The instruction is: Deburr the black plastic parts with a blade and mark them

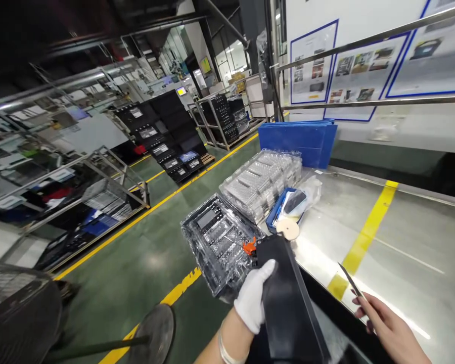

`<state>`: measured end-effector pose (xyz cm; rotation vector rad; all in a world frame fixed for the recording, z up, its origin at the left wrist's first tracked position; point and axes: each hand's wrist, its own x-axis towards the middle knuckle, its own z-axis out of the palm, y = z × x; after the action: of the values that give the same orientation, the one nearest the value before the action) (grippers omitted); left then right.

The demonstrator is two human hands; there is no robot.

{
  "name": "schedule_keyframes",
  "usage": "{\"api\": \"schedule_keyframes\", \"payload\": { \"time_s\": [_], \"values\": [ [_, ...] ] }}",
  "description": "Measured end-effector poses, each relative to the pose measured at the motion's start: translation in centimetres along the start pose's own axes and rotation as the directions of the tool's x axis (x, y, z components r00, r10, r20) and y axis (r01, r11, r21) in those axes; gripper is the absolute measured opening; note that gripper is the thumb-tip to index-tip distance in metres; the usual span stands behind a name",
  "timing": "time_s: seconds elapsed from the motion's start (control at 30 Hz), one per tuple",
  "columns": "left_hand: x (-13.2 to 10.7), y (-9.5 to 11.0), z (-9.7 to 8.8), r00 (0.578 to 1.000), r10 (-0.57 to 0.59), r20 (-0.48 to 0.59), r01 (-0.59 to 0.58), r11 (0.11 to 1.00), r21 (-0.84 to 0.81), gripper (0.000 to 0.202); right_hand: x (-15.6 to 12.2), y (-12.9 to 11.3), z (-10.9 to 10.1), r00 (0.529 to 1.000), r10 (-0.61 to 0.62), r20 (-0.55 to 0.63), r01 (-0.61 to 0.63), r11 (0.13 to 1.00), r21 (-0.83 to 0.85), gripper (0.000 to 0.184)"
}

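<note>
White glove on the left hand [252, 298], black panel [288, 308], orange clip, perhaps [249, 246], blue boards [298, 144], yellow stripe [182, 285] on green floor [125, 303]

Bench: steel top [398, 283], shiny, with a yellow stripe showing across it; the things below sit along its left edge;
Far end: blue plastic sheets [298, 144], stacked on edge, tilted slightly;
Middle: clear plastic trays [260, 182], stacked flat; just beside them, a blue case [288, 207] in a clear bag, with a cream disc [287, 228] touching its near end;
Near end: black tray [212, 240], wrapped in clear film, touching the clear trays; whether it overhangs the edge, cannot tell;
Floor: green epoxy [136, 242] with yellow lines [155, 202]; black panels [163, 136] stacked upright on a pallet; metal racks [220, 119] beyond them; a round fan base [155, 333] nearby;
</note>
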<state>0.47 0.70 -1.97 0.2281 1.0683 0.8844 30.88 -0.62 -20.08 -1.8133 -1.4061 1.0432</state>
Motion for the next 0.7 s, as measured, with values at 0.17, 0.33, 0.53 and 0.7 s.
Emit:
{"api": "schedule_keyframes", "payload": {
  "time_s": [0.17, 0.33, 0.53, 0.7],
  "values": [
    [1.5, -3.1, -0.5, 1.000, 0.009, -0.028, -0.014, 0.986, -0.165, 0.056, -6.9, -7.2, -2.5, 0.962, -0.254, -0.101, 0.263, 0.961, 0.086, 0.044],
    [1.0, -4.2, 0.5, 1.000, 0.002, -0.029, -0.005, 0.991, -0.132, 0.063, -9.1, -14.3, -2.8, 0.714, -0.683, -0.158, 0.692, 0.722, 0.009, 0.034],
    [-0.2, -4.0, 0.9, 0.998, 0.032, -0.054, -0.031, 0.999, 0.018, 0.073, -8.6, -15.6, -1.8, 0.685, -0.710, -0.164, 0.719, 0.695, -0.002, 0.037],
    [-0.9, -3.1, 0.8, 0.997, 0.036, -0.075, -0.039, 0.998, -0.049, 0.068, -7.8, -13.9, -3.5, 0.752, -0.592, -0.290, 0.612, 0.791, -0.028, 0.025]
  ]
}}
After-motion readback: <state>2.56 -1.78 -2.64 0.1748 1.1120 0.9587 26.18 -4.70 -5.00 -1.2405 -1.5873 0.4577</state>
